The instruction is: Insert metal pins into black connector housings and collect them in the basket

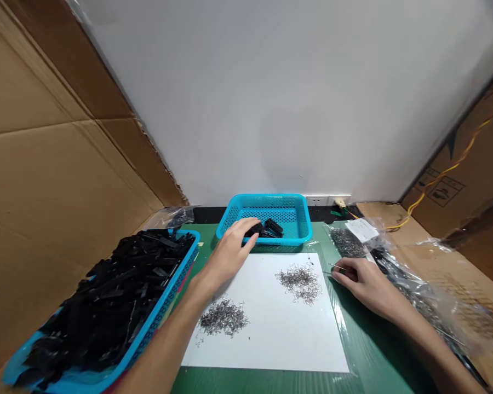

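Note:
My left hand (232, 249) reaches over the front rim of a small blue basket (306, 221). Its thumb and fingers curve around a black plastic part (252, 230). Beside that, more black plastic parts (273, 227) lie inside the basket. My right hand (361, 282) is closed on thin metal tweezers (336, 266), whose tips point left, just off the right edge of a white sheet (271, 350). On the sheet are two piles of small bent metal wire pieces, a right pile (299, 283) and a left pile (224, 317).
At the left, a large blue basket (164, 306) is heaped with black plastic parts (119, 295). Clear bags of metal pieces (347, 241) lie at the right. Cardboard walls (57, 180) stand on both sides; a yellow cable (419, 202) runs to a wall socket (339, 201).

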The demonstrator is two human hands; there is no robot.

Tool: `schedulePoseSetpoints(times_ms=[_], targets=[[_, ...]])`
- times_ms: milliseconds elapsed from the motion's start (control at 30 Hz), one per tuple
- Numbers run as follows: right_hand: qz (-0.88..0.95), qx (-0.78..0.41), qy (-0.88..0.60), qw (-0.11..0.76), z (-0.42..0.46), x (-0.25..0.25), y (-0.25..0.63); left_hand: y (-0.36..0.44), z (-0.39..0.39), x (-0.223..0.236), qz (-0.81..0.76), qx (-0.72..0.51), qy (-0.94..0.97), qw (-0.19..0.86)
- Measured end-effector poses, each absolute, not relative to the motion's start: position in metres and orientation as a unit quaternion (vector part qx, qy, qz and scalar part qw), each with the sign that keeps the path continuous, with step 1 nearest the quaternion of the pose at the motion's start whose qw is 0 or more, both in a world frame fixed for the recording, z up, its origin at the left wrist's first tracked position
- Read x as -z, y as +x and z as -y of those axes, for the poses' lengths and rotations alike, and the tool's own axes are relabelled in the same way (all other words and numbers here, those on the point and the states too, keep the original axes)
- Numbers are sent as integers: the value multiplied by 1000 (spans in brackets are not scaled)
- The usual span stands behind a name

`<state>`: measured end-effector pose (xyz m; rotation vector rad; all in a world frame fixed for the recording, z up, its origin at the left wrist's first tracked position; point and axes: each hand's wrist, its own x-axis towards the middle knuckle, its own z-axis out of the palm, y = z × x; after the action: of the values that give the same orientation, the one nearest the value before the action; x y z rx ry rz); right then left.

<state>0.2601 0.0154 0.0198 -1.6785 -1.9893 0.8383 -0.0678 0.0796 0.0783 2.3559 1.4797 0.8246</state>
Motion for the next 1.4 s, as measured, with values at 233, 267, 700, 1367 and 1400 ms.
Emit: schedulePoseSetpoints(times_ms=[233, 267, 700, 1367, 1400], targets=[[718, -319, -588, 191, -14, -8, 261, -121, -17, -112, -594, -313, 741, -12], [720, -320, -586, 189, -14, -7, 262, -134, -10, -117, -615, -319, 720, -41], [713, -300, -605, 186, -12, -5, 262, -199, -1, -107, -703, -137, 684, -139], [668, -407, -578, 231, -14, -12, 267, -173, -14, -120, -728, -77, 653, -194], [668, -411, -575, 233, -15, -11, 267, -174, -14, -121, -727, -87, 649, -207]])
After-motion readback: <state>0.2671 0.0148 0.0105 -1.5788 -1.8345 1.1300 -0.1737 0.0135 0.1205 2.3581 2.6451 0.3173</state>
